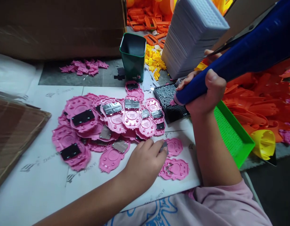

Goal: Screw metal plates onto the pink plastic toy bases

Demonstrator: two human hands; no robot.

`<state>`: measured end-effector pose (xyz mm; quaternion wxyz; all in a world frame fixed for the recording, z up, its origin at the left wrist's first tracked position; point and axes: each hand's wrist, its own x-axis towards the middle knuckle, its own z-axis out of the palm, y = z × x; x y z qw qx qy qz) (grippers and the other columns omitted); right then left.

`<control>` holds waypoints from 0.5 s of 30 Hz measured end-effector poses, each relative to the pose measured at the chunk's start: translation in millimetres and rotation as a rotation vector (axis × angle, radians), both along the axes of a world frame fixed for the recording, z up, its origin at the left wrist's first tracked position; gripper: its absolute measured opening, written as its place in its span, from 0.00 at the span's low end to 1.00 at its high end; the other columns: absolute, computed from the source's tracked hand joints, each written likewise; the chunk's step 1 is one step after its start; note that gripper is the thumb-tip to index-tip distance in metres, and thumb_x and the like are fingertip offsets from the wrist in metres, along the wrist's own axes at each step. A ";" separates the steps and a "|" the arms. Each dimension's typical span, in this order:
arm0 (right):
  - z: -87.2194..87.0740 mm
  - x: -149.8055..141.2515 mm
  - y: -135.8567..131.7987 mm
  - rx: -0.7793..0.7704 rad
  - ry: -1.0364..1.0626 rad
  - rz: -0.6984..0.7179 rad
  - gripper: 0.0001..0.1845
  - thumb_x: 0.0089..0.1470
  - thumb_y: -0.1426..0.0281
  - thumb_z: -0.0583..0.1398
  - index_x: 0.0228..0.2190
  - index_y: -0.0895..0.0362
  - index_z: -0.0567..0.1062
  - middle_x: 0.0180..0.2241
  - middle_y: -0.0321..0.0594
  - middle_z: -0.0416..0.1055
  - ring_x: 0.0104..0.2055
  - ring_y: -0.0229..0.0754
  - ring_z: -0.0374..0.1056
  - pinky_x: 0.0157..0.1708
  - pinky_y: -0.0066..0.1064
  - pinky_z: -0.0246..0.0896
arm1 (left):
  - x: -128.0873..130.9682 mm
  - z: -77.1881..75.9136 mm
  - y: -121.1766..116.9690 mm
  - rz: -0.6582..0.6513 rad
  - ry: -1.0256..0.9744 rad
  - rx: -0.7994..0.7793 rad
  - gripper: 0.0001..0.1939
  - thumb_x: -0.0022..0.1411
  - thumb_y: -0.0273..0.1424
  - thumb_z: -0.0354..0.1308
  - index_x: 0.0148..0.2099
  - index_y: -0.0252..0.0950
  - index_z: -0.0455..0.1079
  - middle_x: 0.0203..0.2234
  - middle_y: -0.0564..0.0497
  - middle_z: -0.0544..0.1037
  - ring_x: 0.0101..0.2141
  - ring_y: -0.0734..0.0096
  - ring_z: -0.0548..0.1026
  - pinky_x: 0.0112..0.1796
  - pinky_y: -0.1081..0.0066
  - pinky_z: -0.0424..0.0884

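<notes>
My right hand point(212, 91) is wrapped round a blue power screwdriver point(232, 69). Its pink tip points down over a black tray point(176, 115) filled in part with small shiny screws. With fingers pinched together, my left hand point(145, 163) grips a small grey metal plate point(163, 147) at the edge of a pink plastic part point(175, 147). Whether the plate touches that part is hidden by my fingers. Nearer me lies another pink part point(180, 169) with small metal pieces in it. Left of my hands is a pile of pink parts point(115, 122), many with silver or black plates.
A green bin point(133, 58) stands behind the pile, near small pink pieces point(85, 66) and yellow pieces point(155, 61). White stacked trays point(194, 37) rise behind the screws. To the right are a bright green tray point(234, 135) and orange parts point(253, 100). Cardboard boxes point(15, 135) border the left.
</notes>
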<state>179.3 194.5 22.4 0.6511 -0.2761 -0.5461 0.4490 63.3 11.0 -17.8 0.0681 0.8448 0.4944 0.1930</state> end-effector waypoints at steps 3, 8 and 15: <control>3.2 -1.7 -1.8 -0.030 0.054 0.034 0.16 0.39 0.55 0.62 0.22 0.52 0.64 0.16 0.28 0.65 0.16 0.37 0.63 0.14 0.28 0.57 | 0.1 -0.2 0.3 0.002 -0.004 0.016 0.09 0.56 0.23 0.59 0.40 0.33 0.74 0.41 0.46 0.77 0.32 0.61 0.70 0.29 0.63 0.70; 1.5 -4.3 -1.7 -0.023 0.094 0.053 0.14 0.40 0.58 0.63 0.20 0.52 0.65 0.16 0.30 0.66 0.16 0.37 0.64 0.15 0.28 0.59 | 0.0 -0.5 0.6 0.003 0.000 0.024 0.07 0.56 0.23 0.59 0.39 0.33 0.74 0.40 0.46 0.77 0.32 0.61 0.70 0.29 0.63 0.70; 18.5 -1.2 -5.7 -0.002 0.124 -0.033 0.11 0.44 0.60 0.57 0.22 0.53 0.61 0.16 0.28 0.63 0.15 0.35 0.63 0.14 0.26 0.59 | 1.0 -1.3 -0.4 0.011 -0.003 0.005 0.07 0.57 0.23 0.59 0.39 0.34 0.73 0.39 0.47 0.77 0.32 0.63 0.69 0.29 0.65 0.68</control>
